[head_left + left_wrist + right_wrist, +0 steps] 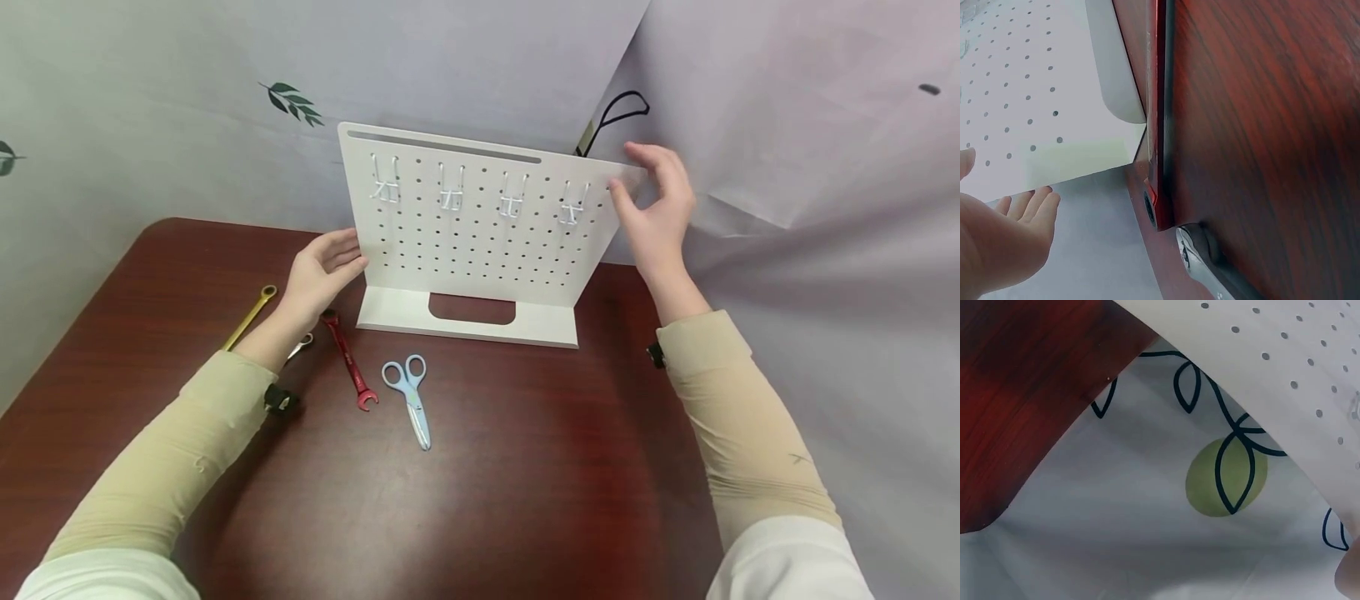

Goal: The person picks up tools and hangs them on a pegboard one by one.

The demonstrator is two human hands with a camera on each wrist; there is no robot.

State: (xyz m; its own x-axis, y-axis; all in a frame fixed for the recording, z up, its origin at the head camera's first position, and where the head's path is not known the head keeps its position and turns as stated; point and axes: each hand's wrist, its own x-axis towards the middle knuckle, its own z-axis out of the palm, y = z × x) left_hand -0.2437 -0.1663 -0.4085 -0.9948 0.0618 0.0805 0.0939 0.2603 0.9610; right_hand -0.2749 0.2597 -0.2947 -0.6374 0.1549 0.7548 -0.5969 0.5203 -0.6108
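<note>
A white pegboard [480, 225] stands upright on its base on the dark wooden table [525, 467] and carries several white hooks [450, 196] in its top row. My left hand [341, 258] lies with straight fingers against the board's left edge; in the left wrist view the left hand [1010, 225] sits just beside the pegboard [1016, 94]. My right hand [633, 179] pinches the board's upper right corner, thumb in front and fingers over the top. The right wrist view shows the underside of the pegboard [1285, 369] and only a sliver of the hand.
On the table left of the base lie a yellow wrench [251, 317], a red wrench [348, 358], blue-handled scissors [408, 400] and a silver wrench [300, 346] half hidden by my left forearm. Leaf-printed cloth [187, 100] hangs close behind the board.
</note>
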